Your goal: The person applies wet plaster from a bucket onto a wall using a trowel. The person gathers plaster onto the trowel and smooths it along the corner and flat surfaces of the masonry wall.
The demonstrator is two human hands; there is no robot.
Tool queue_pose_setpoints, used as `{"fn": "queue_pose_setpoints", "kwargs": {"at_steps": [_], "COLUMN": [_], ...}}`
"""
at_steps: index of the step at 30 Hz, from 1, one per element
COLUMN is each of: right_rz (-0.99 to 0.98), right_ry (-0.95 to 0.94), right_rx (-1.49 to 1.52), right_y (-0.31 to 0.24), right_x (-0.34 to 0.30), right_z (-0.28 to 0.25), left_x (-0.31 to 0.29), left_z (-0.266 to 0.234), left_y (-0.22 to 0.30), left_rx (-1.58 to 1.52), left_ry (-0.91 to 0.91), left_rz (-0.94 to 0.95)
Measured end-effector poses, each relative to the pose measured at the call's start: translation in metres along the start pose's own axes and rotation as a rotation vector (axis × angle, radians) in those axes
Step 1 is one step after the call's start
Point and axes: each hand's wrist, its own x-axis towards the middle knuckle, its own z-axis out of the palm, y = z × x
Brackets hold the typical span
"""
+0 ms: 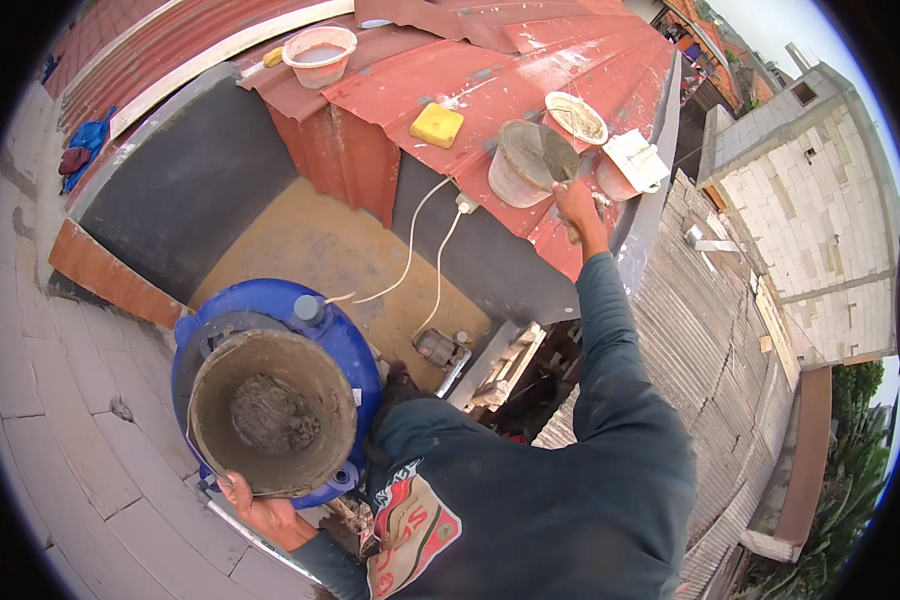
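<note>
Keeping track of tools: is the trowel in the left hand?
No, the right hand grips the trowel, while the left hand holds a bucket by its rim.

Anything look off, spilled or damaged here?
Whitish marks streak the red metal roof, possibly splatter. Below the yellow block, a white socket sits at the roof's edge with pale cords trailing slack, which looks untidy. No clear damage.

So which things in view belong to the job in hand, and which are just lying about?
In use:
- grey metal trowel, in the right hand
- round mortar-coated grey bucket, left hand at its rim
- pale stained round bucket by the trowel

Seemingly just lying about:
- yellow boxy object
- crumpled blue bundle
</note>
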Motion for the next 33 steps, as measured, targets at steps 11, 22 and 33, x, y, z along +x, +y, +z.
{"fn": "queue_pose_setpoints", "kwargs": {"at_steps": [11, 22, 33], "right_rz": [0.168, 0.050, 0.600], "right_ry": [-0.055, -0.374, -0.524], "right_rx": [-0.241, 0.861, 1.327], "right_y": [-0.013, 0.137, 0.074], "right_x": [0.060, 0.113, 0.064], "right_z": [-0.011, 0.024, -0.012], "left_x": [-0.002, 0.002, 0.031], "left_z": [0.006, -0.030, -0.001], "left_y": [0.005, 0.002, 0.002], "left_rx": [0.021, 0.129, 0.116], "left_ry": [-0.016, -0.004, -0.230], "left_rz": [0.011, 0.081, -0.006]}}
